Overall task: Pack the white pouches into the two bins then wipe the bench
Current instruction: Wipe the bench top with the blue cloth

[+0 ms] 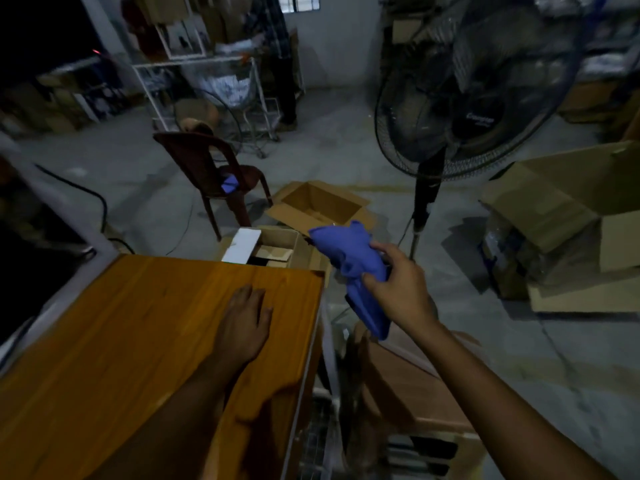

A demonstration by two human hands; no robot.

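Dim storeroom, wooden counter, left hand flat on the counter, fingers straight, right hand just off the counter's right edge gripping a blue cloth, open boxes beyond the counter

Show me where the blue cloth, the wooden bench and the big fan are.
blue cloth [348,252]: head view, on its bunched upper part.
wooden bench [138,323]: head view, on the bare top.
fan [479,121]: head view, on the grille's centre hub.
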